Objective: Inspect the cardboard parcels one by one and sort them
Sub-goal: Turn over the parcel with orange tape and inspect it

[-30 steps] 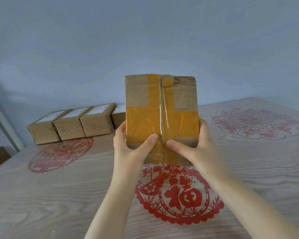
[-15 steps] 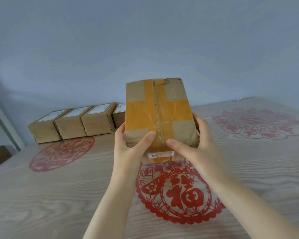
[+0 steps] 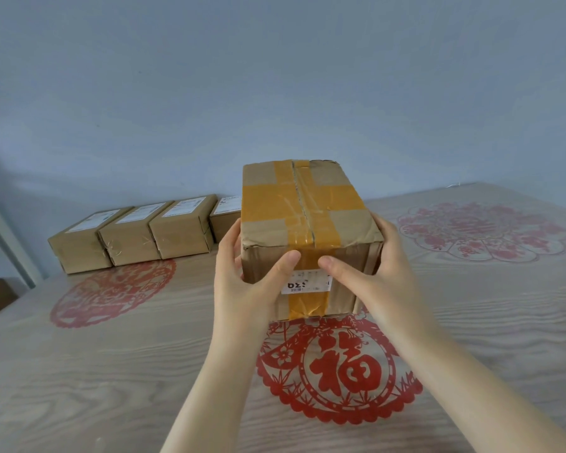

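A brown cardboard parcel (image 3: 304, 207) crossed with yellow tape is held above the table in the middle of the view. Its taped face points up and away, and a small white label (image 3: 304, 284) shows on the side facing me. My left hand (image 3: 245, 282) grips its left side with the thumb on the near face. My right hand (image 3: 373, 276) grips the right side, thumb beside the label. The parcel's far top corner looks dented.
A row of several smaller brown parcels (image 3: 131, 233) with white labels lines the wall at the back left. The wooden table (image 3: 79, 371) carries red paper-cut decals: one below the parcel (image 3: 337, 367), one at left (image 3: 111, 289), one at right (image 3: 481, 230).
The parcel has tipped away from me, from standing upright with its taped face toward me to lying nearly flat. The labelled side has come into view. Both hands kept their hold.
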Available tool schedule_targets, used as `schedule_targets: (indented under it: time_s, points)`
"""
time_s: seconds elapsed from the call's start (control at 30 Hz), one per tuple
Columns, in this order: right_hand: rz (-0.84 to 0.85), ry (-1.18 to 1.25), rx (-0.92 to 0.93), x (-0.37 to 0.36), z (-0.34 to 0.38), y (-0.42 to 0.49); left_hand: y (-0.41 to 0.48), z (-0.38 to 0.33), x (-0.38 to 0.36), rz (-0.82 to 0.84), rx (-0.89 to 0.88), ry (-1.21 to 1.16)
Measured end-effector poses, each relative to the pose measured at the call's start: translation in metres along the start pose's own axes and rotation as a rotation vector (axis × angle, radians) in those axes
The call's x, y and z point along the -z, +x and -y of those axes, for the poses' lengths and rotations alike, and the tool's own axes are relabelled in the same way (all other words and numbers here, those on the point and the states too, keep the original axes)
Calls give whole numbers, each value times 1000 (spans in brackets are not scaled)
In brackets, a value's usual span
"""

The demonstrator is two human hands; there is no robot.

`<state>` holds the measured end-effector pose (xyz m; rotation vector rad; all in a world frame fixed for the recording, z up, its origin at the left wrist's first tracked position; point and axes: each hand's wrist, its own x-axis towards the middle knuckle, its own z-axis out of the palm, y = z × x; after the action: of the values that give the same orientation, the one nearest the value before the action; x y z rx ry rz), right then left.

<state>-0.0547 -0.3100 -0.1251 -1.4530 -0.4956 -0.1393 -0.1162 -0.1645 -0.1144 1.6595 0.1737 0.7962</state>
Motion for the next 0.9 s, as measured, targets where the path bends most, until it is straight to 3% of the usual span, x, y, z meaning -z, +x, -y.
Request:
schedule_targets:
  time_s: [0.43, 0.63, 0.9]
  points:
    - [-100, -50, 28, 8, 1, 6, 1, 6, 2, 16, 41, 30]
    - [-31, -50, 116, 9, 4, 2, 3, 6, 2, -11, 107, -114]
    - [-33, 117, 118, 16, 6, 8, 0, 8, -2, 63, 75, -122]
